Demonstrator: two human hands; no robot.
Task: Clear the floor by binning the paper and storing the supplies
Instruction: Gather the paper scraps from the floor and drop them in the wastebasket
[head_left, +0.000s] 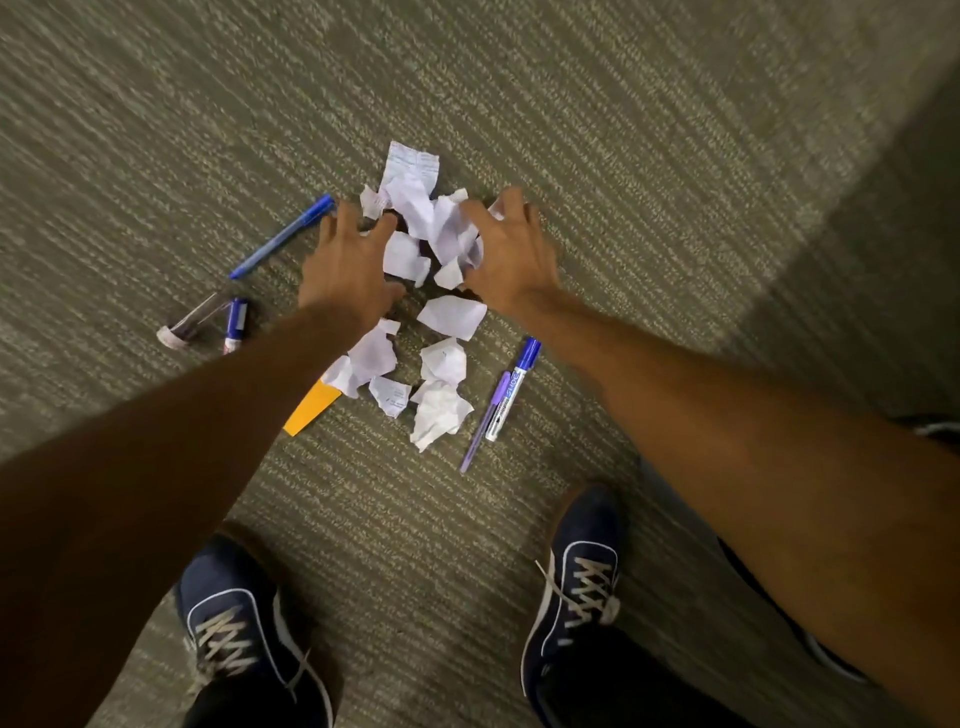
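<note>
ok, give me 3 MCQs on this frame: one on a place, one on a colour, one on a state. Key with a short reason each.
1. Where does the purple pen lie?
A. Beside the white marker, right of the paper pile
B. Under the left shoe
C. On top of the orange note

2. What colour is the flat paper slip sticking out from under the crumpled paper?
A. Green
B. Orange
C. Pink

3. What state are the hands in?
A. Both closed in fists around pens
B. Both open, fingers spread around the upper part of the pile
C. One in a pocket

Key: 1 A, it lies alongside the white marker on the carpet. 2 B, the slip is plainly orange. 3 B, the left hand and right hand are spread on either side of the pile.
</note>
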